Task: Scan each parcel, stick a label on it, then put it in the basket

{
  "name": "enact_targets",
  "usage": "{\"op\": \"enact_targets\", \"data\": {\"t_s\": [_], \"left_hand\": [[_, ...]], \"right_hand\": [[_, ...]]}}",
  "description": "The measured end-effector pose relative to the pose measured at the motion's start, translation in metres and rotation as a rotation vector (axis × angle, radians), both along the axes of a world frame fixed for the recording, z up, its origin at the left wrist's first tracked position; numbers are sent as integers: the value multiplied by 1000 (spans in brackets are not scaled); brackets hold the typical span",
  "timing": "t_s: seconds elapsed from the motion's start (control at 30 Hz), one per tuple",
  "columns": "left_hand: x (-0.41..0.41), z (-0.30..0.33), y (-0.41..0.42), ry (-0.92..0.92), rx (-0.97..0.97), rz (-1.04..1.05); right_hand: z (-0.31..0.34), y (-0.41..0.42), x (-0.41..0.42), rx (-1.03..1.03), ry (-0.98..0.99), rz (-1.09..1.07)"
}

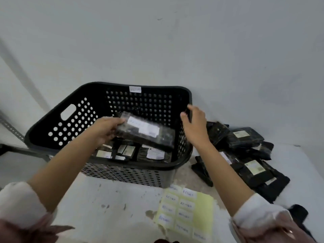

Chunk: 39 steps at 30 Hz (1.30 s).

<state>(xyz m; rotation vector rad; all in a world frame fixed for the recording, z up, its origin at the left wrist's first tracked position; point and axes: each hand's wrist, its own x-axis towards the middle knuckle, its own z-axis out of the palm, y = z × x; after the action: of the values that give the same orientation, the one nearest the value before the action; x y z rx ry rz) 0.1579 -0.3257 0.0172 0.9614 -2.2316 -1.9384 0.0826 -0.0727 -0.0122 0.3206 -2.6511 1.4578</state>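
head view: only camera, looks down at floor by a pale wall
basket point(42, 130): black perforated plastic, sits on floor against wall, tilted slightly; oval handle cut-out in left wall; small white handwritten tag on far rim
basket contents: several dark wrapped parcels point(126, 152) lying flat on the bottom, each with white or pale printed labels facing up; exact count unclear, they overlap
held parcel point(147, 131): dark glossy wrap, long, white labels on top face; held over the basket interior, above the ones already inside, right end low near the right wall; touching the pile or not, can't tell
left hand point(105, 128): fingers curled round the left end of held parcel, thumb on top, firm grasp
right hand point(194, 123): at basket's right rim; thumb inside, fingers outside the wall, loosely wrapped on the rim edge
unsorted pile point(249, 146): dark parcels heaped on floor right of basket, just beside its right wall, some with pale labels showing; stacked and overlapping
label sheet point(185, 211): yellow backing sheet on floor in front of basket, rows of white handwritten stickers, text blurred; some slots near the right edge bare
sleeves point(259, 213): pale cuffs pushed up both forearms
floor point(114, 199): pale, scuffed, stained patches near the sheet
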Motion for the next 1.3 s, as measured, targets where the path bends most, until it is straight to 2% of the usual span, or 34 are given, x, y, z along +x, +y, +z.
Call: {"op": "enact_targets", "data": {"t_s": [0.07,0.13,0.2,0.3,0.43,0.57,0.73,0.87,0.97,1.07,1.23,1.3], "left_hand": [[-8,-19,-29,-168,-83,-131],[-17,-37,-44,-304,-253,-311],[-31,-52,-49,-429,-389,-464],[-51,-69,-40,-614,-416,-622],[-72,-96,-25,-756,-573,-802],[-76,-125,-8,-815,-687,-946],[-73,-147,3,-808,-693,-1039],[-77,-157,0,-768,-955,-1086],[-78,-168,2,-683,-1155,-1238],[-81,-172,6,-692,-984,-1340],[-69,-170,10,-902,-580,-1493],[-68,-171,8,-953,-524,-1510]], "right_hand": [[-15,-12,4,314,-58,22],[-27,-18,10,554,-19,-1],[-28,-20,12,600,3,-49],[-23,-22,13,615,0,-82],[-23,-24,13,633,3,-114],[-23,-24,13,604,9,-128],[-26,-26,10,615,36,-149],[-27,-26,9,611,46,-155],[-28,-27,9,609,50,-153],[-28,-27,9,610,51,-149],[-27,-26,9,603,62,-143],[-27,-26,9,602,67,-139]]}}
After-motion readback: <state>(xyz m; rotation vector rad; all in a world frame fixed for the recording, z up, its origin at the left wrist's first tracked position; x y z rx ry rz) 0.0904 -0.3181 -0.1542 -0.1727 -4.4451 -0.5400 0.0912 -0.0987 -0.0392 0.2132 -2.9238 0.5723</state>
